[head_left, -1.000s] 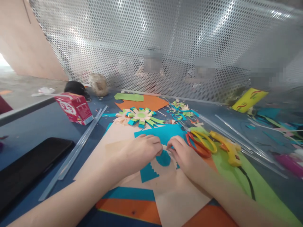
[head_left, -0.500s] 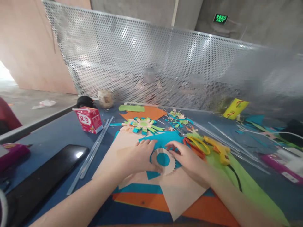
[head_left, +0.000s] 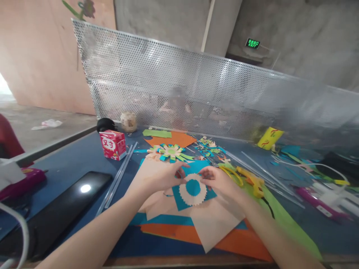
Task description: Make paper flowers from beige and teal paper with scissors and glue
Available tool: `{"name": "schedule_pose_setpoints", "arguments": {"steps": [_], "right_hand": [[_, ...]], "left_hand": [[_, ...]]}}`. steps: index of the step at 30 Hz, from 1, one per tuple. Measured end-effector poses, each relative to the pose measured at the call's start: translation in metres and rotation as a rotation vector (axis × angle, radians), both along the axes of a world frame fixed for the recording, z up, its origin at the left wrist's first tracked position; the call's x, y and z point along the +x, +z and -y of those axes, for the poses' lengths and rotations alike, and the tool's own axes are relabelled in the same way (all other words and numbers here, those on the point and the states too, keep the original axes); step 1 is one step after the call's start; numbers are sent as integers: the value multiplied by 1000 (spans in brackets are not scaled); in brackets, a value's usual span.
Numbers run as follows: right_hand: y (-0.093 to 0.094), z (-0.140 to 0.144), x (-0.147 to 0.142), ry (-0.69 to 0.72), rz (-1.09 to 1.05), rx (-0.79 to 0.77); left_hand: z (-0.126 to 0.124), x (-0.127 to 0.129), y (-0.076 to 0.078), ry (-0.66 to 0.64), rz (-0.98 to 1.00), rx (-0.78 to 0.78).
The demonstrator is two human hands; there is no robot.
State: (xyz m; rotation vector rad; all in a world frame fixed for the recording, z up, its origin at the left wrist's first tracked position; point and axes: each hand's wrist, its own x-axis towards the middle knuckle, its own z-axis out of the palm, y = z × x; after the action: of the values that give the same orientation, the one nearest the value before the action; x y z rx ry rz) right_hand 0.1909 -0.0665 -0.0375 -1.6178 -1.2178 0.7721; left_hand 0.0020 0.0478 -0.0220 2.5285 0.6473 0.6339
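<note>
Blue table before a mesh screen: left hand (head_left: 157, 175) and right hand (head_left: 217, 179), 2 pinches, hold the far edge of a teal square (head_left: 193, 188) bearing a toothed cream ring (head_left: 193, 193), thin, floppy paper probably best gripped by its edges.

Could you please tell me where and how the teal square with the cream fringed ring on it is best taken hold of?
Grip the teal square by its bare far corners, from above and either side, as the left hand and right hand do; the ring fills its middle.
</note>
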Motion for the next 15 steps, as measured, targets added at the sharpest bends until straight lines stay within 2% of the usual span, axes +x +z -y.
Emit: {"name": "schedule_pose_setpoints", "arguments": {"steps": [3, 5, 9, 10, 15], "right_hand": [[8, -8, -4, -48, -40, 83], [14, -17, -6, -108, -76, 155], [17, -36, -11, -185, -149, 269], [16, -40, -12, -185, -165, 280], [6, -38, -14, -191, -203, 247]], "left_hand": [[-6, -1, 2, 98, 93, -37], [-9, 1, 1, 152, 175, -127], [-18, 7, -5, 124, 323, -418], [-21, 9, -6, 119, 341, -451], [-27, 11, -10, 140, 321, -439]]}}
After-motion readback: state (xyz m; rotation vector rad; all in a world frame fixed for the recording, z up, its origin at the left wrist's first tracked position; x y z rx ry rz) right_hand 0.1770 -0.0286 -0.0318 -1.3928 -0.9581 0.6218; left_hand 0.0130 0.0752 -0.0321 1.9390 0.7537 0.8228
